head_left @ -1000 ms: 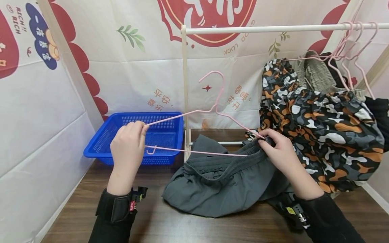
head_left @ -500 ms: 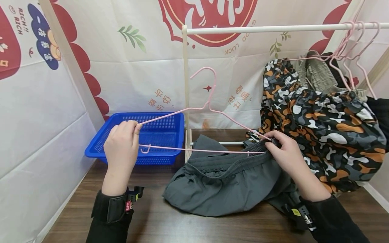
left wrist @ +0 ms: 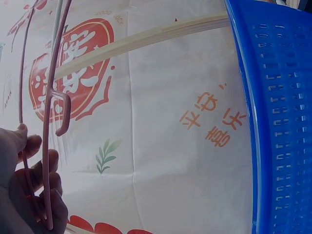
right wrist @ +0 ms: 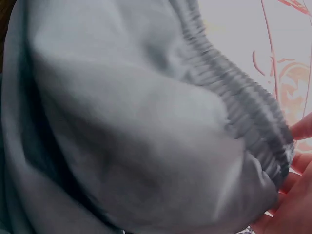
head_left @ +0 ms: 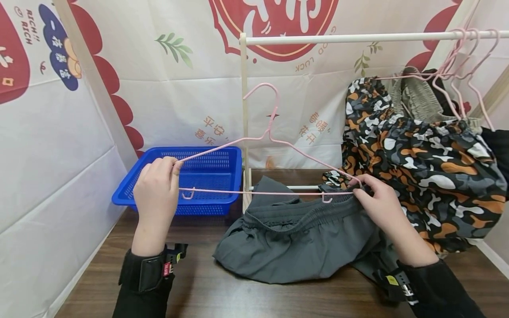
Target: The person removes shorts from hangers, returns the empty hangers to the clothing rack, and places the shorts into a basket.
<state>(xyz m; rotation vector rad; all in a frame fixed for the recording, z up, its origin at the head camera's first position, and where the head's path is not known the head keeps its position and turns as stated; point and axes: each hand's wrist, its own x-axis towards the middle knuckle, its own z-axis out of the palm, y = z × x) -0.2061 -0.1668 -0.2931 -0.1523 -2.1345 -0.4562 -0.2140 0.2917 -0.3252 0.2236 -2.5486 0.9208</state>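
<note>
My left hand [head_left: 157, 190] grips the left end of a pink clothes hanger [head_left: 278, 193], held upright with its hook on top. In the left wrist view, the fingers [left wrist: 54, 185] curl around the hanger's end, near a small hook on its lower bar. Dark grey pants [head_left: 294, 251] lie on the table, their elastic waistband raised toward the right. My right hand [head_left: 379, 203] pinches that waistband at the hanger's right end, which runs in at the waist. The right wrist view is mostly filled by the pants' cloth and gathered waistband [right wrist: 243, 102], fingertips right at its edge.
A blue plastic basket [head_left: 234, 176] stands behind my left hand. A white rail [head_left: 342, 39] on a wooden post [head_left: 244, 101] spans the back. Camouflage pants [head_left: 433, 168] and other clothes hang from pink hangers [head_left: 477, 66] at right.
The hanger has moved left and slightly up, and my left hand went left with it. My right hand has moved right, drawing the waistband along. A second small hook on the lower bar has come into view.
</note>
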